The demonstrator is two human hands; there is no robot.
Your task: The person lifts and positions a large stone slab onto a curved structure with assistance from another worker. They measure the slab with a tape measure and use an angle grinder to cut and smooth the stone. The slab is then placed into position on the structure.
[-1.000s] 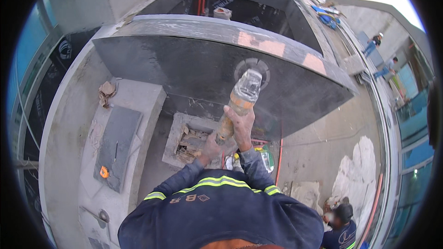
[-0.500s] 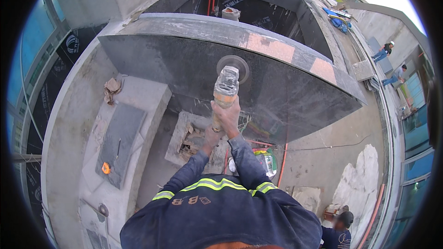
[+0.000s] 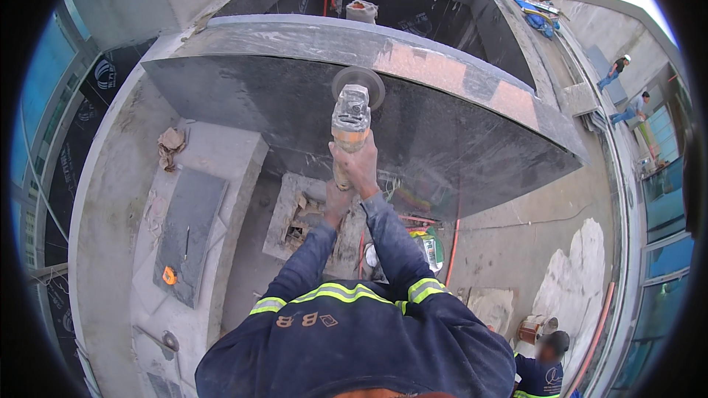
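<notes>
Both my hands hold a dusty angle grinder point(image 3: 350, 119) with an orange band, out in front of me. My right hand point(image 3: 358, 167) is wrapped round its body just behind the head. Lower down, my left hand point(image 3: 338, 203) grips the rear end of the handle. The grinder's round disc point(image 3: 378, 90) lies against the upper edge of a dark, polished stone slab point(image 3: 280, 103); whether it spins I cannot tell. Along the slab's top runs a dusty grey ledge point(image 3: 310, 38) with pinkish patches.
A concrete block point(image 3: 243, 155) at left bears a grey stone piece point(image 3: 190, 214), an orange tape measure point(image 3: 169, 276) and crumpled paper point(image 3: 171, 146). Below the slab stand a rubble-filled block point(image 3: 279, 232) and bags point(image 3: 428, 245). A co-worker point(image 3: 542, 368) is at lower right.
The grinder has moved up toward the slab's top edge, with both hands still round it. My view has shifted a little, and the co-worker at lower right shows more.
</notes>
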